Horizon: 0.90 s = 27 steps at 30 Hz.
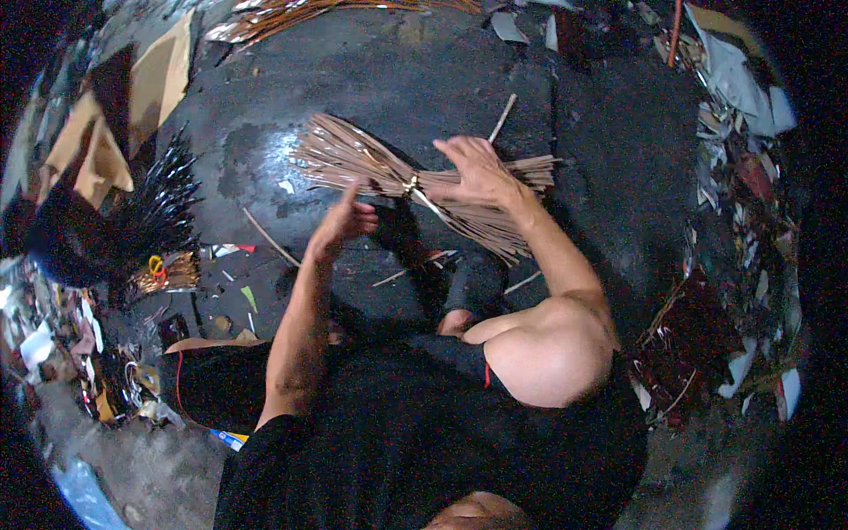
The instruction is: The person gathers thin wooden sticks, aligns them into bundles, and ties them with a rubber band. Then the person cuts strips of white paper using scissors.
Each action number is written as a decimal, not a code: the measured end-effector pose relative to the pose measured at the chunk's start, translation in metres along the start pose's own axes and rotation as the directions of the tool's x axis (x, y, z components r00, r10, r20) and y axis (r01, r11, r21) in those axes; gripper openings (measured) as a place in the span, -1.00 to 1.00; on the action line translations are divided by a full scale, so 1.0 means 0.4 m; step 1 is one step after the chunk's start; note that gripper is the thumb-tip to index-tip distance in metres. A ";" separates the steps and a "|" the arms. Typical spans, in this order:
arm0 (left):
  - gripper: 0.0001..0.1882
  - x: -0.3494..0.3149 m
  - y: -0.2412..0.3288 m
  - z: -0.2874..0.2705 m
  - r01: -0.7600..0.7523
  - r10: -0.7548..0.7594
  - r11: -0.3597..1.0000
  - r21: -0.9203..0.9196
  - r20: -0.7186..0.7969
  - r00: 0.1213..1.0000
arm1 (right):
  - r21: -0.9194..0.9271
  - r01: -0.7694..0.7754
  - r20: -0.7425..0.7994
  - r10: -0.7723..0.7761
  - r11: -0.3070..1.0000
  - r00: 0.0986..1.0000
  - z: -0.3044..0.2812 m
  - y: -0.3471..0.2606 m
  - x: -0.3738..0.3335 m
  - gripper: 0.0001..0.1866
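Note:
A bundle of thin brown strips [353, 157] lies on the dark floor in front of me, fanned out at both ends. A pale tie [411, 185] cinches it near its middle, and a light loose end runs from the tie toward the lower right. My right hand [475, 172] lies spread over the bundle just right of the tie, fingers stretched apart. Lower left of the tie, my left hand [344, 223] hovers near the bundle's edge; its index finger points out and the others curl loosely around nothing visible. One stray strip [503, 117] sticks up beyond my right hand.
Left stand a shiny black bristly bunch [172, 190] and a short brown bundle with a yellow band [172, 272]. Folded cardboard [161, 84] leans at the far left. Long orange-brown strips [300, 18] lie at the far edge. Scrap heaps [755, 190] line both sides.

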<state>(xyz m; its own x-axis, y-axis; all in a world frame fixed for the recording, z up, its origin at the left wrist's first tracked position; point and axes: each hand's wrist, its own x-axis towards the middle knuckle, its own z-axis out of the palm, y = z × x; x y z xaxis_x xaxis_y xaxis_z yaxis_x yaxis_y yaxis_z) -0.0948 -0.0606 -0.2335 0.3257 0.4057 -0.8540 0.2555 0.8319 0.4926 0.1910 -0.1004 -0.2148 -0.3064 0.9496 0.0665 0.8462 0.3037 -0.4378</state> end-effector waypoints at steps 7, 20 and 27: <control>-0.25 0.059 -0.085 0.058 -0.001 0.115 0.888 -0.460 0.220 0.969 | -0.119 0.001 0.206 0.024 0.993 0.978 0.061 -0.093 0.000 -0.33; -0.43 -0.232 0.264 0.174 -0.464 0.627 0.486 -0.741 -0.074 0.775 | 0.618 -0.039 0.125 -0.050 0.785 0.991 -0.236 -0.141 0.095 0.23; -0.43 -0.292 0.341 0.108 -0.653 0.724 0.271 -0.707 -0.298 0.623 | 0.676 -0.192 0.326 -0.055 0.712 0.944 -0.232 -0.258 0.095 0.15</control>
<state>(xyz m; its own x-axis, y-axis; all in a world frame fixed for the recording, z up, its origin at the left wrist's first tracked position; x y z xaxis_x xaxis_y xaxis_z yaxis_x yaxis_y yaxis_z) -0.0585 -0.0108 -0.0594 0.1166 0.9673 -0.2250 -0.7868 0.2282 0.5734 0.1327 -0.0884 -0.0839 -0.4775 0.8542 -0.2057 0.3664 -0.0192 -0.9302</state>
